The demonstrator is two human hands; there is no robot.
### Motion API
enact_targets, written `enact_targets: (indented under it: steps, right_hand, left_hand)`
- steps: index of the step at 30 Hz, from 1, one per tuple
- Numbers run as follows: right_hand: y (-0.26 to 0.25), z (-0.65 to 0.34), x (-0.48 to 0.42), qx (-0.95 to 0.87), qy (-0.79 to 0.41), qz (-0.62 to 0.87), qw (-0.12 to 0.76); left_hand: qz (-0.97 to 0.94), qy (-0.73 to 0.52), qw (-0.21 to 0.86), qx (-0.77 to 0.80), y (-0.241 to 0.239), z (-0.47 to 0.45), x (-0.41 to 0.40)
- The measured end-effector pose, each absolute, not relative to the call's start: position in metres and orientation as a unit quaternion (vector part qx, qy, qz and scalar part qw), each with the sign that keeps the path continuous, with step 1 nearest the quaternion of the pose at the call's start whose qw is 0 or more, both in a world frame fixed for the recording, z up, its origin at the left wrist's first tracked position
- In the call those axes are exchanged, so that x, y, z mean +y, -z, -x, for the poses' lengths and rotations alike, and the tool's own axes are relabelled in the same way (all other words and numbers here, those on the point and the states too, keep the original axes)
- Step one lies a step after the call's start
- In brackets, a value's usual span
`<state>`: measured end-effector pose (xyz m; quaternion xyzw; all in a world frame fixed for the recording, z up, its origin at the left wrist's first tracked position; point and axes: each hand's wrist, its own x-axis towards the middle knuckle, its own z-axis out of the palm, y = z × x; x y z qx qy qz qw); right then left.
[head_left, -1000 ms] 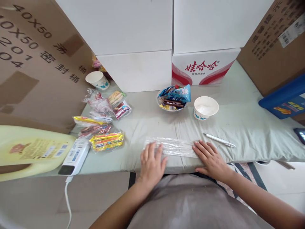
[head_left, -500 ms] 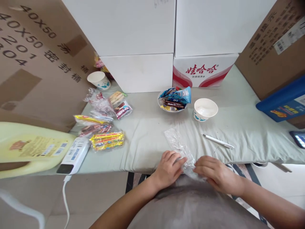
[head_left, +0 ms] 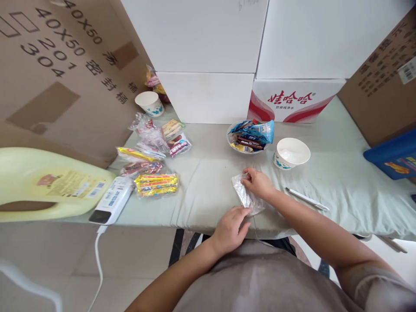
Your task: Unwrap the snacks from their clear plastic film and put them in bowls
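A clear plastic bag (head_left: 246,196) lies crumpled on the pale green cloth (head_left: 208,182) near the table's front edge. My right hand (head_left: 258,183) pinches the bag's far end. At the near end, my left hand (head_left: 231,227) grips the bag with curled fingers. Just beyond the bag stand a bowl of wrapped snacks (head_left: 249,136) and an empty white paper bowl (head_left: 291,152). A white pen (head_left: 307,199) lies to the right of my right forearm.
Several snack packets (head_left: 152,160) lie at the left, with a paper cup (head_left: 150,103) behind them. A yellow jug (head_left: 48,184) and a white power bank (head_left: 112,206) with a cable sit at the left edge. White boxes (head_left: 208,56) and cardboard cartons (head_left: 65,69) wall the back.
The bag lay flat under both open hands one second ago. Both hands have gathered it up, and my right hand has carried its far end forward toward the bowls.
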<state>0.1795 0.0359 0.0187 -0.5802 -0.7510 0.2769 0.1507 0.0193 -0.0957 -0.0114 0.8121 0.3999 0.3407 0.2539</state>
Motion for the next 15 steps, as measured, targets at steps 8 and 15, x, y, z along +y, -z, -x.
enact_targets:
  steps: [8,15]
  right_hand:
    - [0.001,-0.172,0.019,-0.788,-0.15,0.575,0.163]
    - [-0.008,-0.199,0.024,-0.785,0.019,0.6,0.153]
  left_hand:
    - [-0.79,-0.367,0.104,0.48,-0.009,-0.019,-0.059]
    - [-0.837,-0.227,0.058,0.495,0.005,-0.025,-0.025]
